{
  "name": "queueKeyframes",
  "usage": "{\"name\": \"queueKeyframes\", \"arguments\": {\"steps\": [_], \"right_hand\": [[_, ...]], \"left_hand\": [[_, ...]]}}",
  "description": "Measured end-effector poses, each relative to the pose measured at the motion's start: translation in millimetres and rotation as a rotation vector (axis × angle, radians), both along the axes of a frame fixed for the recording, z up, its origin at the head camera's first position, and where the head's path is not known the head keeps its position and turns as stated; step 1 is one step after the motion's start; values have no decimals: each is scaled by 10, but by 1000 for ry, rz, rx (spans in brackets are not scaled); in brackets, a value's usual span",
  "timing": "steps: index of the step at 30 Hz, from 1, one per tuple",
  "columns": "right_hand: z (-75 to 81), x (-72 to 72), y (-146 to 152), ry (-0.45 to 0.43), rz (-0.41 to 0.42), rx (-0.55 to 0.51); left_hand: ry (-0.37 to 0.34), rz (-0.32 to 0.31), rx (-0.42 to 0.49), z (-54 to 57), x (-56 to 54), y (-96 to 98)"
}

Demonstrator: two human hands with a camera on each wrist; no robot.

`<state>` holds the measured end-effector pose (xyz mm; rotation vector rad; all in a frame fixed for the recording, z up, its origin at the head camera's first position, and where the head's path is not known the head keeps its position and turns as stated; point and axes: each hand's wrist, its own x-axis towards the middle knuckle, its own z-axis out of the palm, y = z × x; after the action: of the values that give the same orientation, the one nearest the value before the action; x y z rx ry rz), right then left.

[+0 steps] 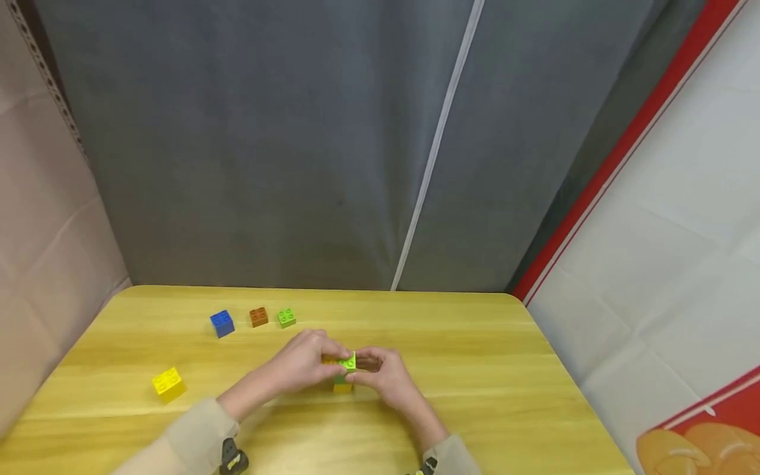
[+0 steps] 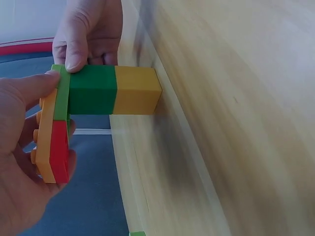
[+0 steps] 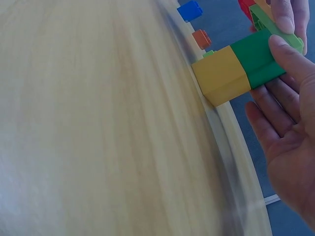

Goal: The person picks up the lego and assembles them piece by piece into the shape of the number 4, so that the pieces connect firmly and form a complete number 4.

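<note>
Brick stack: on bench, near centre, between both hands. Yellow base brick down, dark green brick on it, lime plate above, orange-and-red piece at top edge. Left hand: fingers pinching top pieces. Right hand: thumb and fingers pinching green section. Progress, judged: several layers joined; blue brick, brown brick, green brick far left, yellow brick near left, all loose, unstacked
</note>
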<state>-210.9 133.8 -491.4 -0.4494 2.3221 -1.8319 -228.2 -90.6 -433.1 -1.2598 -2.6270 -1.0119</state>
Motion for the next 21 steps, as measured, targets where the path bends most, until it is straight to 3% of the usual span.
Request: {"name": "queueKeyframes", "arguments": {"steps": [4, 8, 11, 14, 21], "right_hand": [[-18, -5, -8, -28, 7, 2], [-7, -27, 27, -37, 8, 10], [15, -31, 61, -52, 4, 13], [40, -21, 109, -69, -6, 14], [59, -30, 206, -69, -10, 19]], "left_hand": [[43, 15, -53, 5, 65, -28], [39, 76, -60, 144, 174, -134], [-7, 182, 19, 301, 258, -342], [1, 263, 112, 409, 292, -611], [110, 409, 129, 427, 274, -1174]]}}
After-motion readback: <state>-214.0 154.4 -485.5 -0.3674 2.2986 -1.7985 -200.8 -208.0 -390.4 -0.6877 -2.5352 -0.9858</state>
